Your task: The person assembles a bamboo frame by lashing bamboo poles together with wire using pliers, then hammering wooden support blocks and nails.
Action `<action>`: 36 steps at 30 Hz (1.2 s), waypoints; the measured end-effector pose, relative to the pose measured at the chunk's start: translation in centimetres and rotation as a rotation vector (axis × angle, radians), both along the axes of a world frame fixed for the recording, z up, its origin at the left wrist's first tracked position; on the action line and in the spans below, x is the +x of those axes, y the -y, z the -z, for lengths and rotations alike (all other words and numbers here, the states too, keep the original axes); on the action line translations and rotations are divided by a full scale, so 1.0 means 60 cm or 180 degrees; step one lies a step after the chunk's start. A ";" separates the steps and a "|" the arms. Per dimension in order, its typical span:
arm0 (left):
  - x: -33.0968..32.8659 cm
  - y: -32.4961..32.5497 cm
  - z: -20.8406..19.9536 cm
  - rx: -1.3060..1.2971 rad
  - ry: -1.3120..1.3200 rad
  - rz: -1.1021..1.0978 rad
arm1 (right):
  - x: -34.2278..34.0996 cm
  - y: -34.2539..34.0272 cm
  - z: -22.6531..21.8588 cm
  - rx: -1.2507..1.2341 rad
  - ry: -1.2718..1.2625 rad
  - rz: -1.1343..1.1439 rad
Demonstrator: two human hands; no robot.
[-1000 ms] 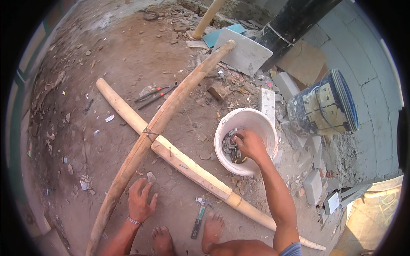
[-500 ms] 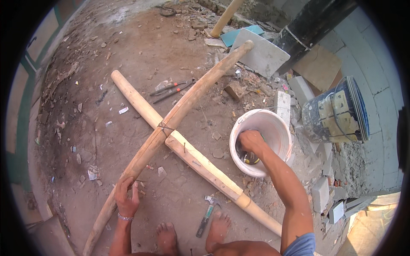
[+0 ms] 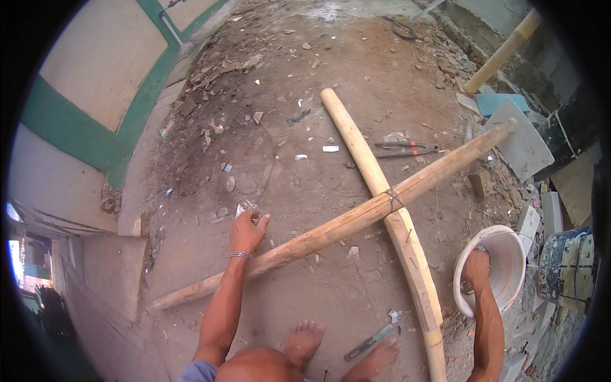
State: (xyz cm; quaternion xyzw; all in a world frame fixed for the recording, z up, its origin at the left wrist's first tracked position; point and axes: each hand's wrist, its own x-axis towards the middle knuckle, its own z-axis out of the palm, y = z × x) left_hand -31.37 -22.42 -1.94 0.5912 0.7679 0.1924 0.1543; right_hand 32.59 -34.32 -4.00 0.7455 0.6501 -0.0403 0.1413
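Observation:
Two wooden poles cross on the dirt ground, tied with wire [image 3: 391, 198] where they meet. The long pole [image 3: 331, 232] slants from lower left to upper right, over the other pole [image 3: 353, 137], whose near half is a squared piece [image 3: 410, 254] with nails in it. Beside the long pole's left part is my left hand [image 3: 247, 233], fingers loosely bent, thumb apart, nothing visible in it. My right hand [image 3: 476, 270] reaches down inside a white bucket [image 3: 507, 267]; its fingers are hidden there. A hammer [image 3: 370, 342] with a teal and black handle lies by my feet.
Long-handled pincers [image 3: 407, 150] lie beyond the crossing. A paint-stained bucket [image 3: 565, 270] lies on its side at the right, among rubble and blocks. A pale tile [image 3: 525, 143] stands at the long pole's far end. A green and cream wall [image 3: 89, 114] runs along the left.
The view has swung left, so the poles and buckets appear farther right. My left hand has come off the long pole to its far side. My right hand stays in the white bucket.

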 end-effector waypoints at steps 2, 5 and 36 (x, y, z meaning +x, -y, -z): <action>-0.048 -0.030 0.016 -0.0292 -0.0140 -0.0219 | -0.013 -0.001 -0.011 0.0006 -0.0072 -0.0074; -0.092 -0.042 0.031 -0.0513 -0.0285 -0.0354 | -0.014 -0.005 -0.018 -0.0019 -0.0227 -0.0243; 0.198 0.084 -0.389 0.2401 0.1436 0.3411 | -0.447 0.003 -0.544 0.1647 -0.0426 -0.2597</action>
